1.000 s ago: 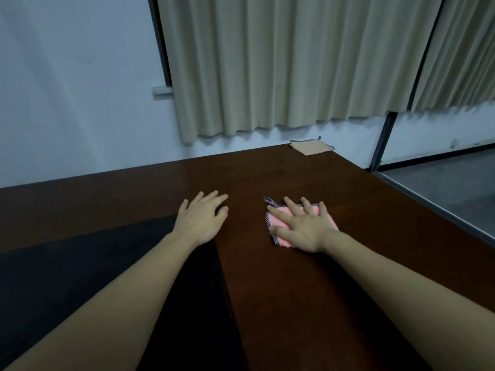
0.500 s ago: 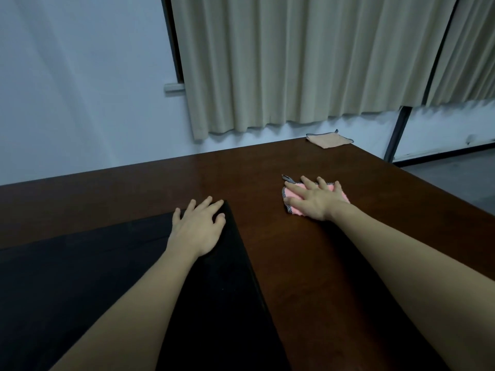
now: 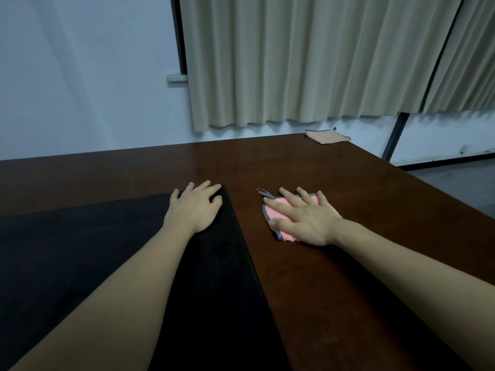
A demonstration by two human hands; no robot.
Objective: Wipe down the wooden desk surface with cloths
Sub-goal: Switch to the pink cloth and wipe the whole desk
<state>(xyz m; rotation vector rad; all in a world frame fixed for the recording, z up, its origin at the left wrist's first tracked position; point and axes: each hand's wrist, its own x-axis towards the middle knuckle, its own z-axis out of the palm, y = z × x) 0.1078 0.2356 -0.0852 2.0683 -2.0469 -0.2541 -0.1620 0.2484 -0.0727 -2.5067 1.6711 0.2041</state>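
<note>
The head view looks down on a dark brown wooden counter (image 3: pixel 308 263) with a smooth, slightly shiny top. No brand, label or writing can be read on anything here.

The landmark is the pink cloth (image 3: pixel 278 212), a small soft cloth with a fuzzy surface and a black-and-white checked border, lying flat on the counter. The right hand (image 3: pixel 305 218) lies on top of this cloth, palm down, with the fingers straight and spread; it presses the cloth and does not curl around it. A corner of the checked border sticks out beyond the fingertips on the far-left side.

To the left of the pink cloth, just beside it but not touching, lies a large black mat (image 3: pixel 80 263) with a dull, flat surface and a straight edge that runs toward the near side. The left hand (image 3: pixel 194 207) rests on the far corner of this mat, palm down, with the fingers relaxed and only a little bent, holding nothing.

Far behind the pink cloth and to its right, at the far corner of the counter, lies a tan cloth (image 3: pixel 326 136), square and flat, with a thin dark edge. Behind it hangs a beige curtain (image 3: pixel 308 62) in soft vertical folds, against a pale wall (image 3: pixel 80 76).
</note>
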